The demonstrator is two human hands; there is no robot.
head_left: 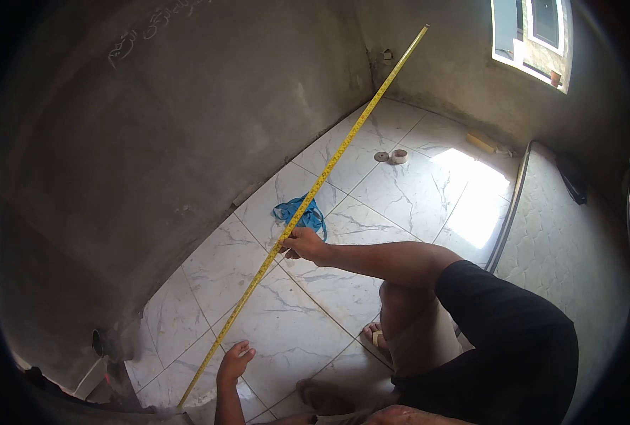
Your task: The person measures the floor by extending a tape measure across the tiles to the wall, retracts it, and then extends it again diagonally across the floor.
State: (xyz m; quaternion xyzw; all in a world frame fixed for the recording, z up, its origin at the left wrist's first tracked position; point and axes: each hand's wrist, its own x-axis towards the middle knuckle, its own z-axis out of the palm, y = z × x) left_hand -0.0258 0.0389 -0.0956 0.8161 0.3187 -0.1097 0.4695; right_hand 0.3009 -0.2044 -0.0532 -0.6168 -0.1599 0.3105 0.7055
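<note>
A long yellow tape measure blade stretches diagonally from the bottom left up to the far wall. Its upper end rises in front of that wall. My right hand pinches the blade near its middle, fingers closed at the edge. Lower down, my left hand is beside the blade, apart from it, with loosely bent fingers and nothing in them. The tape's lower end reaches the floor edge at bottom left; no case shows. A crumpled blue cloth lies on the tiles just beyond my right hand, partly behind the blade.
A roll of tape and a round grey disc lie on the tiled floor. A mattress is at the right. A bare grey wall runs along the left. My bent knee and sandalled foot are at lower centre.
</note>
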